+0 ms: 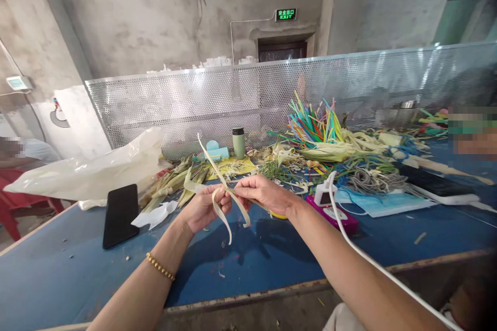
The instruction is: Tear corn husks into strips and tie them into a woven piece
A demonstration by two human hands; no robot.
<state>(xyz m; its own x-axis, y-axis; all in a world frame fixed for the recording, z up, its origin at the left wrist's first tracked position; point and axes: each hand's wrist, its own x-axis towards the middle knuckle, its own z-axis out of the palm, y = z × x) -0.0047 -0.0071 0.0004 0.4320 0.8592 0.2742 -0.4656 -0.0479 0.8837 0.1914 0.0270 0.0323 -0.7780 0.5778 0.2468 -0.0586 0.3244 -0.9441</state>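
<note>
Both hands meet above the blue table (pixel 272 258) and work pale yellow leaf strips (pixel 222 200). My left hand (pixel 204 208) is closed round the strips, with one strip rising up and loose ends curling down below the fist. My right hand (pixel 264 192) pinches the same strips from the right, fingertips touching the left hand's. A gold bead bracelet (pixel 160 267) sits on my left wrist.
A black phone (pixel 120 214) lies at the left beside a translucent plastic bag (pixel 97 170). Behind are green leaf strips (pixel 174 182), a green bottle (pixel 238 143), coloured strips (pixel 314 125), and a white cable (pixel 373 264). A perforated metal screen (pixel 272 93) bounds the table. A person sits at far left.
</note>
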